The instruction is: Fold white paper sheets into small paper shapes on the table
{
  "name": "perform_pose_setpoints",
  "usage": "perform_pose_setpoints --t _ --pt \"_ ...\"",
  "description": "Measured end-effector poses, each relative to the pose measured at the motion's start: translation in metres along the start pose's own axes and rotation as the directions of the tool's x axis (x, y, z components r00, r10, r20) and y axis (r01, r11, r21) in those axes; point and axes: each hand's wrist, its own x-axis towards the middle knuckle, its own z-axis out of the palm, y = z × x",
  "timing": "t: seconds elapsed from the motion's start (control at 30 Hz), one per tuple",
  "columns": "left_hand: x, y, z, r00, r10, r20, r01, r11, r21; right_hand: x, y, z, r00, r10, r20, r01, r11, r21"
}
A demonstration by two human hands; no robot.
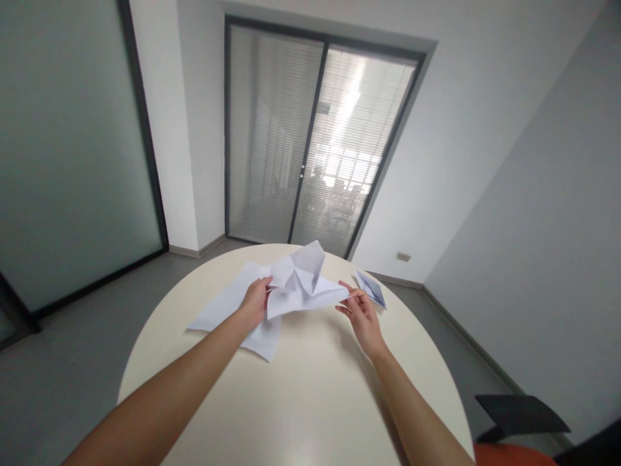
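A creased sheet of white paper (301,285), partly folded with raised points in its middle, is held above the table between my two hands. My left hand (255,301) pinches its left side, the thumb on top. At the paper's right tip, my right hand (361,314) grips the corner between thumb and fingers. Beneath and to the left of my left hand lie white paper sheets (218,304), flat on the table. Just beyond my right hand rests a small folded paper piece (371,289).
The round cream table (301,408) spans the space before me. A chair (521,421) with a black armrest and orange seat stands at the lower right. Past the table are glass doors with blinds (310,142) and white walls.
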Motion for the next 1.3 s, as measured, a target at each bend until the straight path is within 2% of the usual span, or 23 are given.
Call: perform_pose_setpoints --t 0.17,0.3,0.47,0.63,0.73,0.87,1.03,1.2,1.3 --pt "-0.010 0.007 0.007 0.992 -0.078 0.102 0.085 0.995 -0.059 0.005 -0.002 -0.003 0.998 -0.025 -0.055 0.025 1.000 0.003" --pt "-0.016 0.008 0.010 0.982 -0.047 0.185 0.059 0.996 -0.062 0.007 -0.004 -0.006 0.999 0.001 -0.038 -0.001 1.000 0.004" --pt "-0.019 0.005 0.009 0.983 0.007 0.181 -0.001 1.000 -0.031 0.005 0.009 -0.006 0.997 0.082 -0.001 -0.082 0.996 -0.024" --pt "-0.024 0.005 0.011 0.969 -0.045 0.244 0.050 0.999 -0.016 0.006 0.018 -0.004 0.996 0.077 -0.047 -0.080 0.995 -0.061" --pt "-0.026 0.004 0.013 0.968 -0.015 0.249 0.024 0.999 -0.033 0.007 0.017 -0.004 0.995 0.073 -0.072 -0.079 0.994 -0.072" --pt "-0.028 0.006 0.014 0.970 0.027 0.240 -0.016 0.999 -0.047 0.007 0.015 -0.003 0.991 0.095 -0.093 -0.098 0.995 -0.027" --pt "-0.032 0.008 0.015 0.954 0.029 0.298 -0.019 0.999 -0.036 0.006 0.013 -0.001 0.978 0.148 -0.150 -0.142 0.988 0.056" --pt "-0.033 0.008 0.017 0.961 0.080 0.266 -0.068 0.996 -0.054 0.006 0.011 0.000 0.964 0.178 -0.198 -0.133 0.966 0.222" --pt "-0.031 0.009 0.017 0.959 0.112 0.261 -0.098 0.993 -0.067 0.006 0.010 0.000 0.952 0.216 -0.216 -0.161 0.956 0.246"
